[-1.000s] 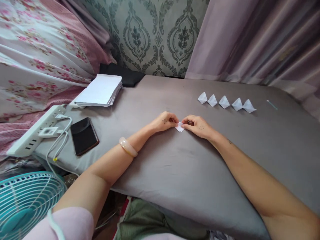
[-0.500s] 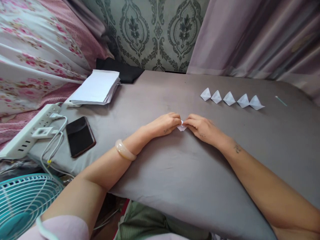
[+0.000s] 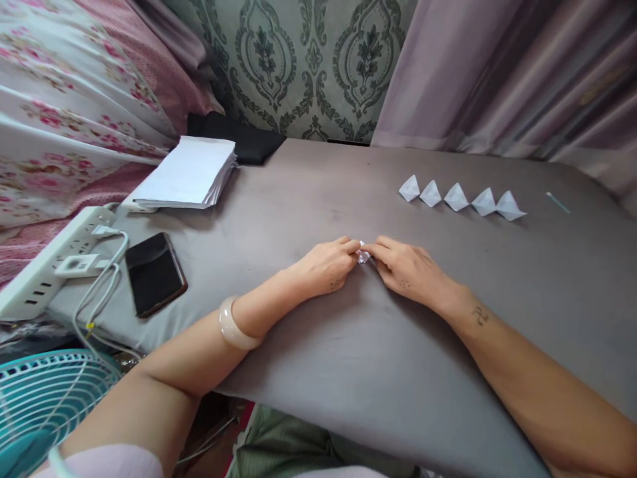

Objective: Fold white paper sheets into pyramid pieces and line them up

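Note:
A small folded white paper piece sits between my two hands, just above the grey cloth surface. My left hand pinches its left side, with the fingertips partly hidden behind the paper and knuckles. My right hand is closed on its right side, index finger laid across the paper's top. Most of the paper is covered by fingers. To the upper right, several folded white paper boats stand in a slanting row.
A stack of white paper lies at the back left by a black cloth. Nearer on the left are a phone, a power strip with cables, and a teal fan. A thin swab-like stick lies far right.
Both hands have shifted slightly toward me, and the fingers have changed their hold on the paper piece. My right index finger now reaches further over it.

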Demonstrator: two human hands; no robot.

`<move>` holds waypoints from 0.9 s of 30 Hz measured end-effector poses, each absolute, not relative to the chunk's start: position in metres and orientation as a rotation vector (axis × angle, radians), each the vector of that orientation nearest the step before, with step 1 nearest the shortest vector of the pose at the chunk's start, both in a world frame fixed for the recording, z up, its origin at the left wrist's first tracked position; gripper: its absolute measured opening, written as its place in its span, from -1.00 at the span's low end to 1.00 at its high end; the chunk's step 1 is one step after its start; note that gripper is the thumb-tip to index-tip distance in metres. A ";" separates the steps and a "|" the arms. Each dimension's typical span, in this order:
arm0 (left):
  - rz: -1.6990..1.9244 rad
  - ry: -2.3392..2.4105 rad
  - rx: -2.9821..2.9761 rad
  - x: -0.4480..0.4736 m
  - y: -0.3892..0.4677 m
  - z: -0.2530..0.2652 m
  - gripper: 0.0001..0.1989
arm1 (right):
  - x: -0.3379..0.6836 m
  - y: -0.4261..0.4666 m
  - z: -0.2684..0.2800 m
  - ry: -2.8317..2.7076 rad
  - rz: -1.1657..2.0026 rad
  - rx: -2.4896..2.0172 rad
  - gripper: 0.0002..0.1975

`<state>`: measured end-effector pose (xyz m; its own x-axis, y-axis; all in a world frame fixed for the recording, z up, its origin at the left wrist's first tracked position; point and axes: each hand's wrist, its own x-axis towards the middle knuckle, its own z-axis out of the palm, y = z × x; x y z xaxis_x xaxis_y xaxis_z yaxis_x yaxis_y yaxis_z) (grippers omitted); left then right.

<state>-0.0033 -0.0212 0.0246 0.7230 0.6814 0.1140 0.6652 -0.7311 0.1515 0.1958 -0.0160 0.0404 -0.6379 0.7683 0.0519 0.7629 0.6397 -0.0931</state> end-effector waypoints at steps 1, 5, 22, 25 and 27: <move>0.277 1.128 2.774 -0.003 -0.021 0.025 -0.68 | 0.196 -0.016 0.041 -2.763 0.096 -1.299 -0.64; 0.528 1.243 2.359 -0.008 -0.013 0.025 -0.65 | 0.197 -0.016 0.040 -2.812 0.074 -1.298 -0.57; 0.705 1.460 1.901 0.002 0.002 0.014 -0.81 | 0.189 -0.006 0.022 -2.364 0.405 -1.355 -0.76; 0.692 1.476 1.890 0.002 0.002 0.012 -0.82 | 0.187 0.002 0.013 -2.149 0.530 -1.428 -0.79; 0.684 1.468 1.896 0.002 0.002 0.012 -0.83 | 0.187 0.005 0.012 -2.103 0.542 -1.487 -0.78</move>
